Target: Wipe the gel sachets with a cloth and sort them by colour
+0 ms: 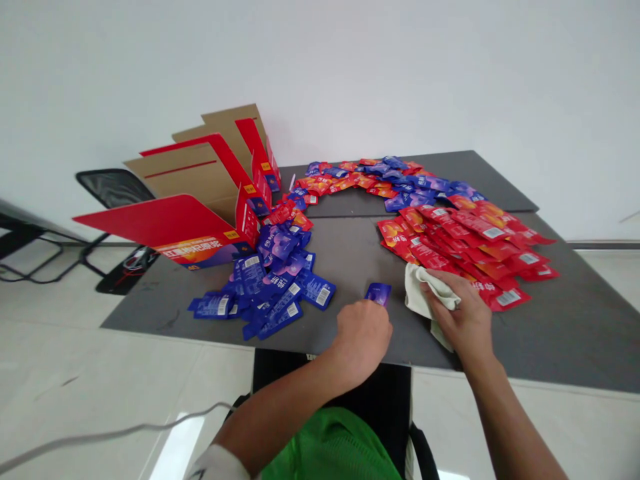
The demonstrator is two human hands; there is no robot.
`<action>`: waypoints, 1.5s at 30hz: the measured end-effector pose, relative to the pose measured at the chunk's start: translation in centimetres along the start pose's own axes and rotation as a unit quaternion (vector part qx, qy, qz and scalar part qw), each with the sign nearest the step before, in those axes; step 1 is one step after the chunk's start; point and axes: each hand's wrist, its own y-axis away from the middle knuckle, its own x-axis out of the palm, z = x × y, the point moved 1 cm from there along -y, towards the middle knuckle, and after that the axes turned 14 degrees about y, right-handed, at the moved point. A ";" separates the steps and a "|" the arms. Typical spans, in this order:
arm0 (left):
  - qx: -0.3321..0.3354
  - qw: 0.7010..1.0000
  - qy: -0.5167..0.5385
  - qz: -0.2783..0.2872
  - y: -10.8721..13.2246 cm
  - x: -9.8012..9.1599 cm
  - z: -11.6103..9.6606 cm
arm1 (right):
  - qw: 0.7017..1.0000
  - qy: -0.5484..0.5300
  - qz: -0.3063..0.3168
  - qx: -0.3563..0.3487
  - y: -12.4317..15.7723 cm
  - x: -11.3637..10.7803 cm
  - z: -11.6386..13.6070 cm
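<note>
Near the table's front edge, my left hand (364,337) is closed round the lower end of a blue-purple sachet (379,293), whose top sticks out past the fingers. To its right, my right hand (463,313) grips a folded white cloth (419,293) between thumb and fingers, low over the grey tabletop. A loose pile of blue sachets (275,283) lies left of my left hand, several with barcodes showing. Just beyond my right hand spreads a heap of red sachets (465,240), overlapping one another.
Open red cardboard boxes (200,233) with raised flaps stand along the table's left side. Mixed red and blue sachets (350,179) curve across the back of the grey table (345,233). A black chair (115,189) stands beyond the left edge; a grey cable (150,427) crosses the lower left.
</note>
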 end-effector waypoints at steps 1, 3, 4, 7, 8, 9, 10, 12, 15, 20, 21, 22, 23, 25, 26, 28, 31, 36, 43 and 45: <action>0.000 1.000 -0.003 0.004 0.0 -0.3 0.1 | 1.000 -0.005 0.005 -0.007 0.0 0.0 -0.1; 0.002 1.000 -0.021 0.003 0.0 -0.7 0.4 | 0.999 -0.011 0.020 -0.024 0.2 0.1 -0.3; 0.002 1.000 -0.029 0.000 -0.1 -0.9 0.7 | 0.999 -0.014 0.030 -0.033 0.3 0.2 -0.5; 0.010 0.999 -0.031 -0.002 -0.2 -1.4 1.9 | 0.996 -0.027 0.060 -0.063 0.7 0.3 -0.8; 0.013 1.000 -0.019 0.001 -0.1 -1.6 2.4 | 0.995 -0.028 0.067 -0.068 0.8 0.3 -0.8; 0.014 1.000 0.003 0.007 0.0 -1.9 2.9 | 0.994 -0.028 0.073 -0.071 0.9 0.3 -0.9; 0.014 0.999 0.038 0.017 0.2 -2.2 3.4 | 0.994 -0.027 0.077 -0.072 1.0 0.3 -0.9; -0.001 0.989 0.143 0.036 1.0 -2.9 4.6 | 0.994 -0.026 0.081 -0.072 1.1 0.3 -1.0; -0.035 0.952 0.305 0.004 3.0 -4.2 6.4 | 0.994 -0.029 0.083 -0.071 1.1 0.3 -1.3; -0.093 0.892 0.430 -0.100 5.8 -6.1 10.4 | 0.994 -0.033 0.093 -0.053 1.3 0.5 -1.8; -0.100 0.882 0.444 -0.120 5.9 -6.4 11.3 | 0.994 -0.035 0.095 -0.049 1.3 0.6 -1.8; -0.104 0.873 0.455 -0.139 6.0 -6.7 12.1 | 0.994 -0.038 0.094 -0.046 1.2 0.6 -1.8; -0.106 0.865 0.466 -0.156 5.8 -7.0 12.9 | 0.994 -0.040 0.092 -0.044 1.2 0.6 -1.8; -0.106 0.849 0.485 -0.183 5.2 -7.8 14.3 | 0.995 -0.044 0.084 -0.039 1.0 0.5 -1.6; -0.104 0.842 0.493 -0.192 4.7 -8.2 14.7 | 0.995 -0.045 0.082 -0.037 1.0 0.5 -1.6; -0.097 0.829 0.508 -0.213 3.4 -9.1 15.4 | 0.995 -0.047 0.080 -0.033 0.9 0.5 -1.6; -0.103 0.793 0.542 -0.257 0.7 -10.5 15.9 | 0.995 -0.045 0.086 -0.021 0.9 0.6 -1.9; -0.139 0.748 0.575 -0.302 -3.7 -12.4 17.5 | 0.995 -0.038 0.096 0.012 1.3 1.0 -2.8; -0.181 0.739 0.564 -0.321 -4.7 -12.3 20.6 | 0.993 -0.036 0.107 0.028 1.5 1.2 -3.2; -0.192 0.744 0.556 -0.318 -4.4 -11.9 21.3 | 0.994 -0.039 0.103 0.027 1.5 1.2 -3.2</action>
